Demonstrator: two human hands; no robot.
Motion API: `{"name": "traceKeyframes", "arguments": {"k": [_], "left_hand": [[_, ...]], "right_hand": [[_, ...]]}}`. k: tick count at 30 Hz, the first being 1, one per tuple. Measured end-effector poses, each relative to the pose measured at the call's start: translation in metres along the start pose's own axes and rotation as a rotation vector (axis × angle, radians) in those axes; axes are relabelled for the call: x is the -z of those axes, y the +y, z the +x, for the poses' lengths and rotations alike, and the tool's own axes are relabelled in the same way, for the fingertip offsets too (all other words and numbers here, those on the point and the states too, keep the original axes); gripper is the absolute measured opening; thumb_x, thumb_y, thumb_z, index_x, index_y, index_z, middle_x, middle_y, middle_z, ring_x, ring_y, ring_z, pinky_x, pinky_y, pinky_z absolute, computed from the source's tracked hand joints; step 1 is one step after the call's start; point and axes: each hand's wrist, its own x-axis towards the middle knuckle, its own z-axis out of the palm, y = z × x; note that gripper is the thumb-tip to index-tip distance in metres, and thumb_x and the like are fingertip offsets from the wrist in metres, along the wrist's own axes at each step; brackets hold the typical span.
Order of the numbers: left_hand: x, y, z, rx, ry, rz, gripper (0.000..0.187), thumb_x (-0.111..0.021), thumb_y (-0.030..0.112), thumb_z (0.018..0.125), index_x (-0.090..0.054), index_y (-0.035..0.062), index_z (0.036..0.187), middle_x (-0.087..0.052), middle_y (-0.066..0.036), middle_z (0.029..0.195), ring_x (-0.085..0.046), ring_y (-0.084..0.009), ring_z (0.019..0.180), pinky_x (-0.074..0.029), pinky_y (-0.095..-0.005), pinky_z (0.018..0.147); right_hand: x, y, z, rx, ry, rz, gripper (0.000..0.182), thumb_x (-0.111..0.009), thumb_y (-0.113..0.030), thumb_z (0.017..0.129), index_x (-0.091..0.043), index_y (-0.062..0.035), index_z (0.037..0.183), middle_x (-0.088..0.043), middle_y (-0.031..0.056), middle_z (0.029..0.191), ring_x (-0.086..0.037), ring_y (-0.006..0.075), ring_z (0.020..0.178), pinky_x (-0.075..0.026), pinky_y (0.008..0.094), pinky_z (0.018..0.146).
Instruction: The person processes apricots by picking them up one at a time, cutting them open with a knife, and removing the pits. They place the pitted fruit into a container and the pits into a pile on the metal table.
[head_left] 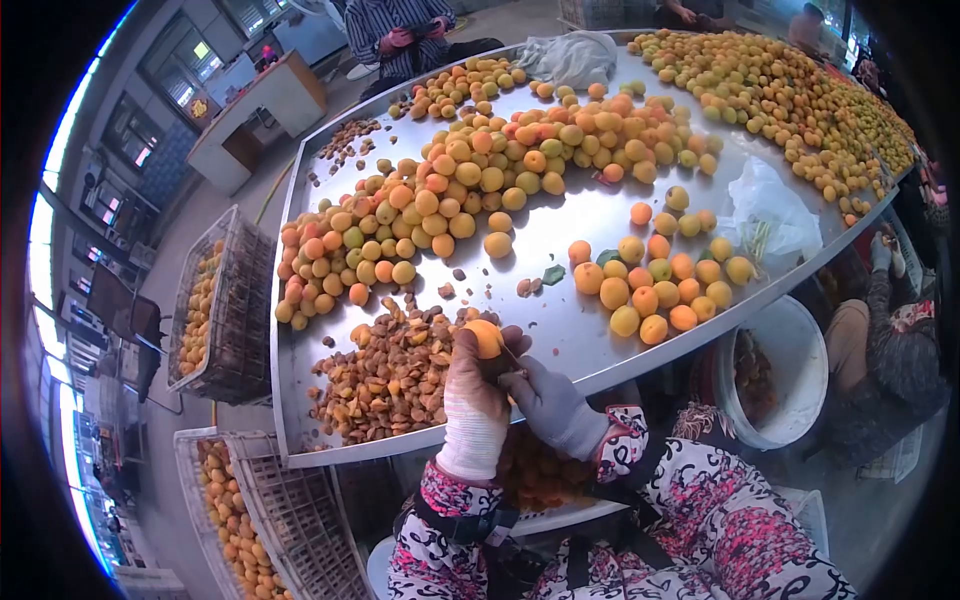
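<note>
My left hand, in a pale glove with dark fingertips, holds an orange-yellow apricot above the front edge of the metal table. Close against it on the right, my right hand wears a grey glove, its fingers pinched together at the fruit; a thin tool seems to show between the hands, too small to make out. Just left of my hands lies a heap of brown pits and pieces. Whole apricots form a long pile behind it, with a smaller group to the right.
Crates of apricots stand at the left. A white bucket is at the right, beside a seated person. Plastic bags lie on the table. Another person sits behind it.
</note>
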Motion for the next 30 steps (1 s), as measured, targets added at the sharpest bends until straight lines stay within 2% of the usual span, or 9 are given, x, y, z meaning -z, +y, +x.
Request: {"name": "traceKeyframes", "arguments": {"k": [5,9,13,16,18,19,25,29,30], "left_hand": [[0.004,0.035,-0.004,-0.053,-0.201,0.331,0.044,-0.058,0.015,0.084,-0.043,0.0022,0.123,-0.05,-0.009,0.11,-0.052,-0.0184,0.1,-0.041,-0.0322,0.093],[0.002,0.044,-0.008,-0.09,-0.218,0.523,0.053,-0.065,0.011,0.078,-0.041,0.003,0.125,-0.05,-0.008,0.111,-0.05,-0.0169,0.102,-0.042,-0.03,0.091],[-0.002,0.024,-0.012,-0.224,-0.18,0.49,0.047,-0.063,0.012,0.08,-0.043,0.0013,0.122,-0.052,-0.008,0.109,-0.052,-0.0174,0.099,-0.043,-0.0302,0.089],[0.003,0.013,-0.007,-0.18,-0.075,0.337,0.042,-0.062,0.019,0.083,-0.045,0.0002,0.117,-0.055,-0.009,0.103,-0.055,-0.0188,0.094,-0.045,-0.0306,0.085],[0.006,0.009,-0.003,0.008,-0.127,0.084,0.041,-0.062,0.027,0.084,-0.048,0.0007,0.111,-0.057,-0.009,0.099,-0.057,-0.0197,0.088,-0.046,-0.0306,0.081],[0.004,0.004,-0.002,0.017,-0.027,0.023,0.043,-0.062,0.036,0.083,-0.05,0.0035,0.108,-0.062,-0.013,0.086,-0.06,-0.0234,0.083,-0.048,-0.0331,0.077],[0.011,0.024,0.002,-0.16,-0.033,0.316,0.041,-0.064,0.021,0.082,-0.048,0.0023,0.115,-0.056,-0.007,0.104,-0.055,-0.0174,0.095,-0.045,-0.0301,0.083],[0.01,0.042,-0.001,-0.147,-0.143,0.355,0.043,-0.065,0.019,0.081,-0.047,0.0023,0.117,-0.053,-0.007,0.11,-0.053,-0.0164,0.101,-0.045,-0.0299,0.087],[0.01,0.044,-0.002,-0.152,-0.14,0.358,0.043,-0.065,0.019,0.081,-0.047,0.0023,0.117,-0.053,-0.007,0.11,-0.053,-0.0164,0.101,-0.045,-0.0299,0.087]], "right_hand": [[0.028,-0.016,0.016,-0.011,-0.119,-0.102,0.032,-0.049,-0.031,0.09,-0.053,-0.0017,0.103,-0.06,0.0177,0.077,-0.061,0.0334,0.075,-0.046,0.0375,0.063],[0.035,-0.026,0.014,-0.043,-0.207,-0.136,0.031,-0.048,-0.029,0.091,-0.054,-0.0015,0.103,-0.06,0.0159,0.075,-0.06,0.0278,0.072,-0.045,0.0348,0.064],[0.034,-0.024,0.01,0.037,-0.168,-0.017,0.03,-0.048,-0.028,0.091,-0.054,-0.0014,0.104,-0.059,0.0163,0.073,-0.06,0.029,0.071,-0.045,0.0347,0.064],[0.005,-0.008,0.002,0.1,0.039,0.159,0.031,-0.048,-0.029,0.09,-0.054,-0.0014,0.102,-0.059,0.0167,0.072,-0.061,0.0308,0.07,-0.045,0.0347,0.063],[-0.007,-0.003,-0.002,0.069,0.054,0.094,0.031,-0.049,-0.03,0.09,-0.054,-0.0014,0.102,-0.059,0.0167,0.072,-0.061,0.0308,0.07,-0.045,0.0347,0.062],[-0.01,-0.001,-0.003,0.038,0.068,0.031,0.032,-0.049,-0.031,0.09,-0.054,-0.0015,0.102,-0.059,0.0168,0.071,-0.061,0.0309,0.07,-0.045,0.0348,0.062],[0.011,-0.011,0.006,-0.002,-0.043,-0.034,0.031,-0.047,-0.031,0.091,-0.053,-0.0018,0.099,-0.059,0.0171,0.071,-0.06,0.0335,0.07,-0.045,0.0362,0.061],[0.01,-0.017,0.006,-0.037,-0.104,-0.086,0.031,-0.047,-0.031,0.091,-0.053,-0.002,0.099,-0.059,0.0172,0.072,-0.06,0.0344,0.072,-0.045,0.0364,0.062],[0.009,-0.017,0.006,-0.009,-0.104,-0.08,0.035,-0.047,-0.033,0.091,-0.05,-0.0022,0.105,-0.059,0.0197,0.073,-0.059,0.0375,0.072,-0.045,0.0408,0.062]]}}
